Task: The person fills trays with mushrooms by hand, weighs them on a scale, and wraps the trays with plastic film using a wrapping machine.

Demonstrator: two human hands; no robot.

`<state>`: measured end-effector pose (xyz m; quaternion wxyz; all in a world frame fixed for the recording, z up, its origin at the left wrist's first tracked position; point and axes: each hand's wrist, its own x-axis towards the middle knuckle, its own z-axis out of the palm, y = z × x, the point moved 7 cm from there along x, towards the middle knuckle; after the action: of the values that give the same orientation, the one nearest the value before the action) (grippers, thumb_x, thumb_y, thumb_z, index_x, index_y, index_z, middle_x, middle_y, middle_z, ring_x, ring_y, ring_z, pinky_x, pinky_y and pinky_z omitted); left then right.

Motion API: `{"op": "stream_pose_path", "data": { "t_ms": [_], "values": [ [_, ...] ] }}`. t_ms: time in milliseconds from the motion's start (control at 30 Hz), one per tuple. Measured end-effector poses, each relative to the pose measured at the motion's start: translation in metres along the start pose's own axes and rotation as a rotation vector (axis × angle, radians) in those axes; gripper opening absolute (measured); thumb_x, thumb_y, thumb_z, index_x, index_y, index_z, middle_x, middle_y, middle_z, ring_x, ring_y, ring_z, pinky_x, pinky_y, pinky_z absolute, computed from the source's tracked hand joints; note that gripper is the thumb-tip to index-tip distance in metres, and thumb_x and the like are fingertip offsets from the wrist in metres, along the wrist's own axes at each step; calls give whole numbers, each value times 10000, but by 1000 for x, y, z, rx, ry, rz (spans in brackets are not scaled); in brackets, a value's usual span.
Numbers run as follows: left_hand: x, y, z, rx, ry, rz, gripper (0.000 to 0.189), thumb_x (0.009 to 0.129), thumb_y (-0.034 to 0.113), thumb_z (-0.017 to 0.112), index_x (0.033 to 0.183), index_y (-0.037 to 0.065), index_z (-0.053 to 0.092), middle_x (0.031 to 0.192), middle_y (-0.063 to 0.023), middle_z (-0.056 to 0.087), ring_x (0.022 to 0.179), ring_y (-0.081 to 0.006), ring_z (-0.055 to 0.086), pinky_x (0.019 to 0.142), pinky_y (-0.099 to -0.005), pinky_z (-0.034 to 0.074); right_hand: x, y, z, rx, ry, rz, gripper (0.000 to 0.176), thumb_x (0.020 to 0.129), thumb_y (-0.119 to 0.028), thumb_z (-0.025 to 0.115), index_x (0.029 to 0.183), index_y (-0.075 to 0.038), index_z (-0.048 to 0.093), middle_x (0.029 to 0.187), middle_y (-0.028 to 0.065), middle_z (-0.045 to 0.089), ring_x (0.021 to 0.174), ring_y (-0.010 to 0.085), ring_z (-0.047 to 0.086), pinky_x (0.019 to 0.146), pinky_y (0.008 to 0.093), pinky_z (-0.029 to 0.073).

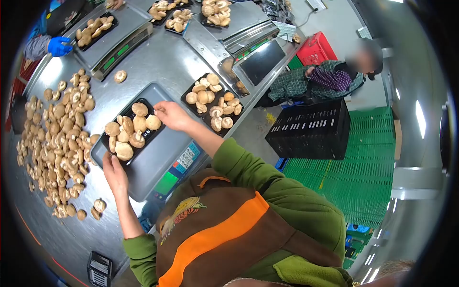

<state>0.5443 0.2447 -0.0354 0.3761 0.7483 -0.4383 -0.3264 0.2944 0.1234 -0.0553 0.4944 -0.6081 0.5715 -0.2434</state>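
A black tray of mushrooms (pixel 125 137) rests on the grey pan of a scale (pixel 148 174) with a green display. My left hand (pixel 116 176) touches the tray's lower left end, its fingers close together. At the tray's upper right corner, my right hand (pixel 171 115) pinches the rim between thumb and fingers. Loose mushrooms (pixel 62 138) lie in a large heap to the left. Two more filled black trays (pixel 213 101) stand to the right of the scale.
A second scale (pixel 112 50) bears another filled tray near a co-worker's blue-gloved hand (pixel 59 46). Behind it are more mushroom trays and a machine with a dark screen (pixel 262 62). Black crates (pixel 310 130) and a person (pixel 330 79) are beyond the table's right edge.
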Motion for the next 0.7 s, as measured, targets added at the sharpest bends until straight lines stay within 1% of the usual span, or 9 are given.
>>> {"op": "stream_pose_path", "data": {
  "t_ms": [100, 167, 233, 300, 367, 433, 467, 533, 700],
  "values": [
    [20, 21, 5, 5, 21, 129, 368, 949, 167, 412, 1206, -84, 496, 1122, -198, 584, 1042, -263, 553, 948, -337, 388, 9, 0, -21, 47, 100, -43, 275, 870, -140, 582, 1084, 34, 592, 956, 166, 664, 898, 214, 643, 820, 321, 498],
    [50, 23, 17, 48, -65, 154, 422, 963, 230, 422, 1242, -83, 475, 1193, -218, 561, 1105, -269, 534, 977, -335, 375, 20, -2, -45, 126, 153, -76, 272, 877, -123, 575, 1096, 37, 586, 971, 146, 662, 907, 187, 625, 825, 311, 489],
    [65, 79, 32, 22, -104, 175, 457, 971, 272, 406, 1251, -84, 469, 1215, -222, 551, 1129, -271, 524, 985, -334, 371, 35, -5, -78, 124, 249, -75, 256, 853, -135, 560, 1049, 20, 615, 957, 188, 664, 904, 274, 645, 818, 342, 490],
    [93, 112, 56, 41, -152, 267, 467, 972, 290, 399, 1250, -78, 473, 1209, -206, 555, 1102, -263, 540, 969, -329, 384, 54, -3, -113, 68, 321, -31, 264, 863, -152, 543, 1059, 9, 615, 977, 189, 657, 925, 284, 634, 830, 350, 480],
    [128, 121, 95, -102, -287, 182, 452, 973, 288, 396, 1243, -64, 483, 1174, -181, 570, 1039, -254, 573, 909, -338, 435, 79, 10, -145, 91, 424, -79, 303, 880, -222, 533, 1056, 10, 617, 956, 193, 659, 898, 286, 637, 813, 356, 479],
    [162, 121, 138, -153, -392, 159, 440, 973, 284, 391, 1238, -54, 487, 1118, -154, 587, 968, -228, 599, 835, -339, 479, 85, 10, -173, 151, 435, 180, 360, 873, -303, 558, 1030, 12, 631, 907, 189, 664, 867, 273, 645, 790, 352, 480],
    [173, 126, 157, -136, -435, 131, 429, 973, 283, 389, 1224, -50, 492, 1082, -133, 592, 932, -200, 604, 783, -332, 495, 94, 15, -181, 152, 450, 176, 360, 873, -303, 558, 1030, 12, 631, 907, 189, 664, 867, 273, 645, 790, 352, 480],
    [192, 116, 193, -186, -551, -6, 387, 965, 275, 399, 1193, -14, 518, 1051, -108, 606, 908, -181, 603, 772, -321, 482, 116, 42, -193, 134, 545, 144, 380, 858, -332, 610, 984, 24, 650, 848, 123, 672, 813, 180, 626, 754, 306, 487],
    [217, 90, 246, -68, -834, -244, 299, 910, 237, 445, 1105, 55, 581, 991, -48, 624, 879, -147, 570, 732, -288, 442, 159, 111, -201, 22, 507, 272, 476, 761, -371, 705, 979, 48, 645, 928, 143, 676, 845, 221, 646, 766, 322, 499]
  ]
}}
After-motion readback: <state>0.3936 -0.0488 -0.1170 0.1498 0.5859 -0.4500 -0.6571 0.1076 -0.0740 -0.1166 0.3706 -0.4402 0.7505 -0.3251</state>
